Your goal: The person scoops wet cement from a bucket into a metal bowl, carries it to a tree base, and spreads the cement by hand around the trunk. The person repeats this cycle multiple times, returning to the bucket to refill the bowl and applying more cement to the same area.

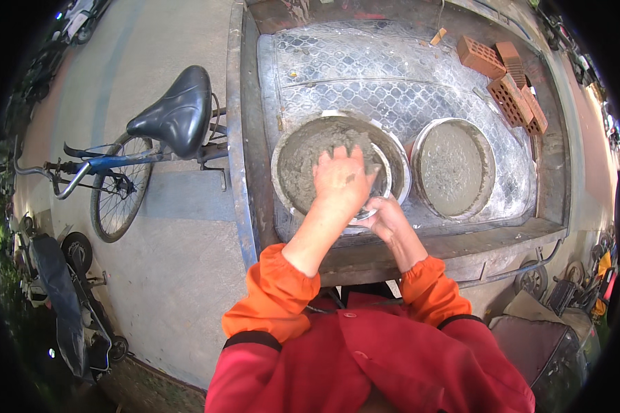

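Note:
In the cargo bed of a tricycle stands a round bucket [279,178] of wet grey mortar [305,165]. A smaller round container with a pale rim [389,173] sits tilted over its right side. My left hand [342,173] lies palm down, fingers spread, on the mortar near that rim; its palm and fingertips are partly hidden. My right hand [386,214] grips the near edge of the smaller container from below. Close by on the right is a second bucket [417,160] holding smoother, wetter grey mix [452,168].
Perforated red bricks [510,99] lie in the bed's far right corner, near a small brick-coloured scrap [438,36]. The metal side wall [444,245] runs under my forearms. The tricycle's black saddle [178,116] and front wheel [121,188] are at left.

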Demonstrator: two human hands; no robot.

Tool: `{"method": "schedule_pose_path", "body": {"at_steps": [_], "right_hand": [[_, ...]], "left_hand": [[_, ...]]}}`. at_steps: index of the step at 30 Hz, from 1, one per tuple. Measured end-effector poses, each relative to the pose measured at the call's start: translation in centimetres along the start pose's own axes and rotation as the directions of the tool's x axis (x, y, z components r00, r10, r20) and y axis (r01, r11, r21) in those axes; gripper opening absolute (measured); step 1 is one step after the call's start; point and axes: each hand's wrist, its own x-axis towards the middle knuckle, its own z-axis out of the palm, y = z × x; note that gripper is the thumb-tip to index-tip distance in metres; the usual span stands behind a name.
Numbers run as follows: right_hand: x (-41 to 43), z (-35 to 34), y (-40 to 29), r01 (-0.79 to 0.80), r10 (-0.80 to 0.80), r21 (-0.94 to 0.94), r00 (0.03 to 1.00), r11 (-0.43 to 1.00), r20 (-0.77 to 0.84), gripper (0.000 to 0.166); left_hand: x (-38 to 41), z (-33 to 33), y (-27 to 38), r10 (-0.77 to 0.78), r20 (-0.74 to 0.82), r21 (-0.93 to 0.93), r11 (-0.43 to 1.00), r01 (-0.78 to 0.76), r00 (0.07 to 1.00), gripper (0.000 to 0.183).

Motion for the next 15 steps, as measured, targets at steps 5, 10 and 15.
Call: {"method": "schedule_pose_path", "body": {"at_steps": [5, 10, 15], "right_hand": [[-2.3, 0.2, 0.4, 0.098, -0.108, 0.103, 0.989, 0.990, 0.098, 0.042], [-5.1, 4.3, -0.1, 0.249, -0.261, 0.154, 0.963, 0.956, 0.067, 0.040], [-8.1, 4.0, 1.4, 0.341, -0.351, 0.320, 0.936, 0.884, -0.026, 0.048]], "left_hand": [[-3.6, -3.7, -3.5, 0.009, -0.522, -0.521, 0.788, -0.328, 0.853, 0.023], [-4.5, 0.9, -7.4, -0.441, -0.246, -0.969, 0.126, -0.212, 0.863, 0.041], [-4.6, 0.1, -2.3, -0.237, -0.005, -0.763, -0.627, -0.157, 0.971, 0.049]]}}
